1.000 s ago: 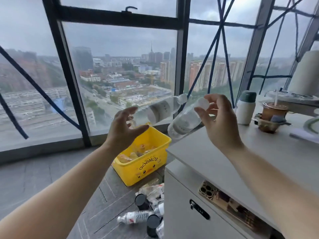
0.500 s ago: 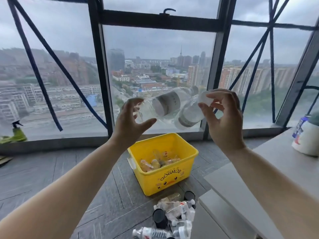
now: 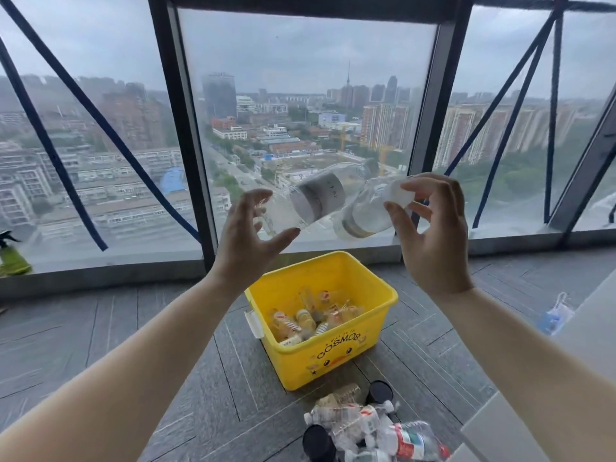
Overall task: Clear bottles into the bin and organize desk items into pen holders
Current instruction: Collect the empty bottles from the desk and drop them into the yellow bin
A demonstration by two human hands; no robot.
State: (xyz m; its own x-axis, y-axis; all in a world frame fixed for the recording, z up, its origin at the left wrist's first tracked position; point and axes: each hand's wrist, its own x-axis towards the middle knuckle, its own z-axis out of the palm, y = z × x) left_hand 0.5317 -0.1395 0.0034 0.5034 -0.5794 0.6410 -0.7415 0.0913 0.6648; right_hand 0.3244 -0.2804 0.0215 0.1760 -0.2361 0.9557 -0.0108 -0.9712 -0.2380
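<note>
Held high over the yellow bin [image 3: 336, 361], the left hand [image 3: 243, 241] has a loose grip cupping the base of the grey-labelled bottle [image 3: 316, 200], the right hand [image 3: 433, 241] pinches the cap of the second bottle [image 3: 356, 218]; dropped from here, either could bounce out.

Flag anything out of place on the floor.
A heap of crushed bottles lies loose on the floor just in front of the bin, not inside it. The bin itself stands upright with bottles in it.
</note>
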